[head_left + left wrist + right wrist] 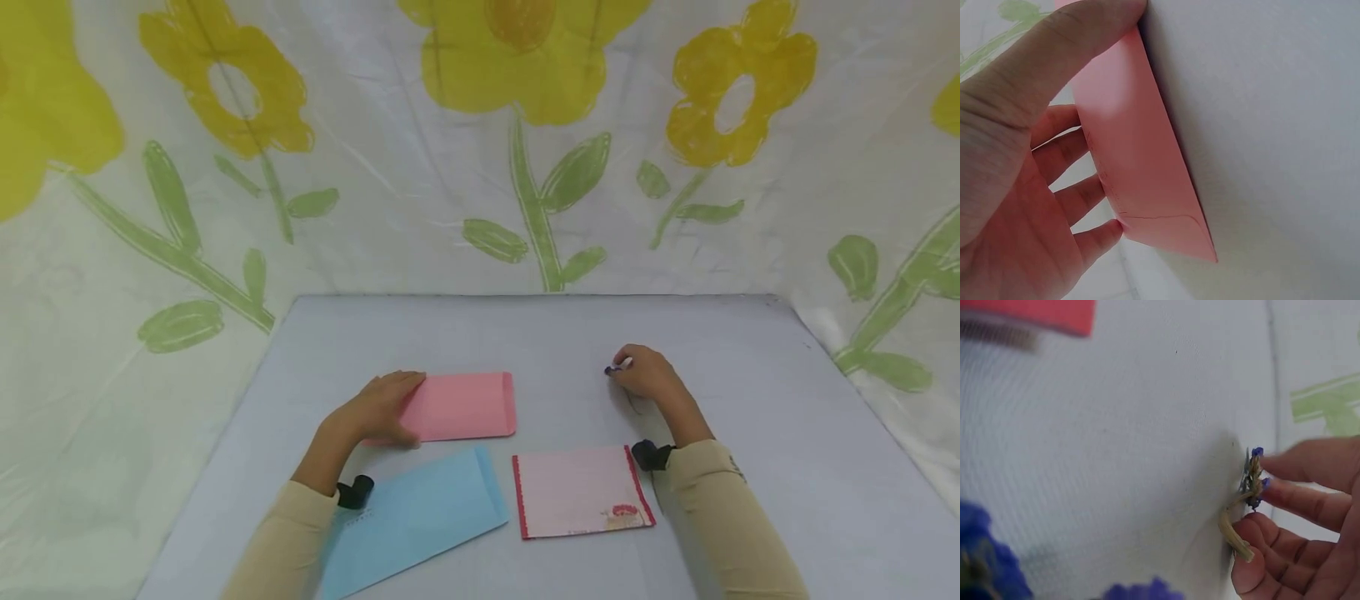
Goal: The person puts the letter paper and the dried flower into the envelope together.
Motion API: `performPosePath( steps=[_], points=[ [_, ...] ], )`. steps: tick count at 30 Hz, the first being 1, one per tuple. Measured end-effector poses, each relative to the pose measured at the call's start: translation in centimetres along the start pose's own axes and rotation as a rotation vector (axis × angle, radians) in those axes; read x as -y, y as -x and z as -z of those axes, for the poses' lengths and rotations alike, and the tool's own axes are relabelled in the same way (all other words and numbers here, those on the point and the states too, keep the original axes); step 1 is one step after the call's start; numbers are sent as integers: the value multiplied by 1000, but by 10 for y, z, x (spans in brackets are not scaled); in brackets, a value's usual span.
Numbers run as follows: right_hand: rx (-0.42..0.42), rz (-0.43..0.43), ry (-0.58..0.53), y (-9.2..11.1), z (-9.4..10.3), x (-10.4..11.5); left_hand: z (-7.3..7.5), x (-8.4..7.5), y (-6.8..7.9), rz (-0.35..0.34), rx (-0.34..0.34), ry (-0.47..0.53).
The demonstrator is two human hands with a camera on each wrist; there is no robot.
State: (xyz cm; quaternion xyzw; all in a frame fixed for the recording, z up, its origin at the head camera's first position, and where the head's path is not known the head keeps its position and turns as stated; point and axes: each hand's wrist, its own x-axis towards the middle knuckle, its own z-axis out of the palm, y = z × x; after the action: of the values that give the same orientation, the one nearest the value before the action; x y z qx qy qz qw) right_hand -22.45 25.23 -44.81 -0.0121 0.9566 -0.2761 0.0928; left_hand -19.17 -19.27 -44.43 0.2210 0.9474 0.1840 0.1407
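Observation:
My left hand [380, 408] spans the pink envelope [465, 407], thumb on its near edge and fingertips along its far edge. In the left wrist view the envelope [1138, 137] is held across its width, its flap end slanting away from the palm. On the right of the table, my right hand [647, 372] pinches a small dried purple flower sprig [611, 370]. The right wrist view shows the sprig [1252, 481] with its bent, pale stem [1234, 534] at the fingertips, close to the tabletop.
A light blue envelope [420, 517] lies slanted near the left forearm. A pale pink card [577, 492] with red edges lies at front centre. Blurred blue-purple blossoms [988, 556] show low in the right wrist view. A flower-printed curtain [375, 208] backs the white table [555, 333].

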Motion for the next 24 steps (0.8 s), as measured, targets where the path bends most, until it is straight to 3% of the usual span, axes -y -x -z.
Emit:
performPosePath(
  steps=[14,18,24],
  points=[
    [14,22,-6,1,2,9,1,-1,2,6,0,5],
    [62,29,-87,2,7,11,1,-1,2,2,-2,8],
    [150,72,-330,1,12,13,0,0,1,2,-1,9]
  ],
)
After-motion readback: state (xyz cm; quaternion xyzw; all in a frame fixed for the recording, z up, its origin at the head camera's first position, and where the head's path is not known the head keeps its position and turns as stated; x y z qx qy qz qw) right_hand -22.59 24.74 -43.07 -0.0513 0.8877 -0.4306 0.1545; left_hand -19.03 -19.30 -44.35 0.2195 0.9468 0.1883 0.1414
